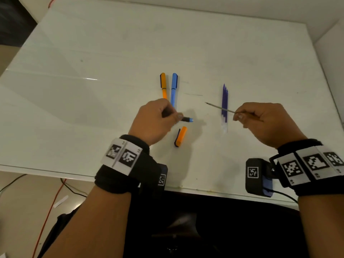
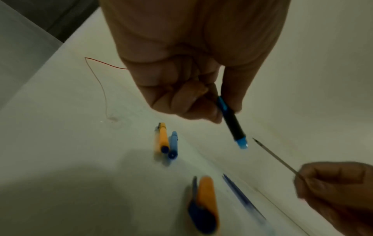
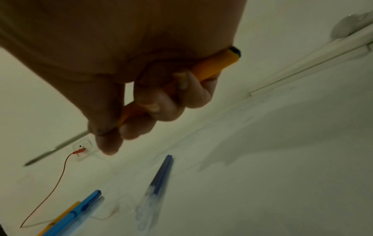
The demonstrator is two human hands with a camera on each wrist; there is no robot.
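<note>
My left hand grips a short black pen section with a blue tip, which points right; the same section shows in the left wrist view. My right hand holds an orange pen barrel in its curled fingers. A thin refill sticks out of its front toward the left hand. The refill's point is close to the blue tip, apart from it. An orange cap lies on the white table below the left hand.
An orange capped pen and a blue capped pen lie side by side beyond the left hand. A bundle of blue refills lies beyond the right hand. A thin red wire runs over the table's far left.
</note>
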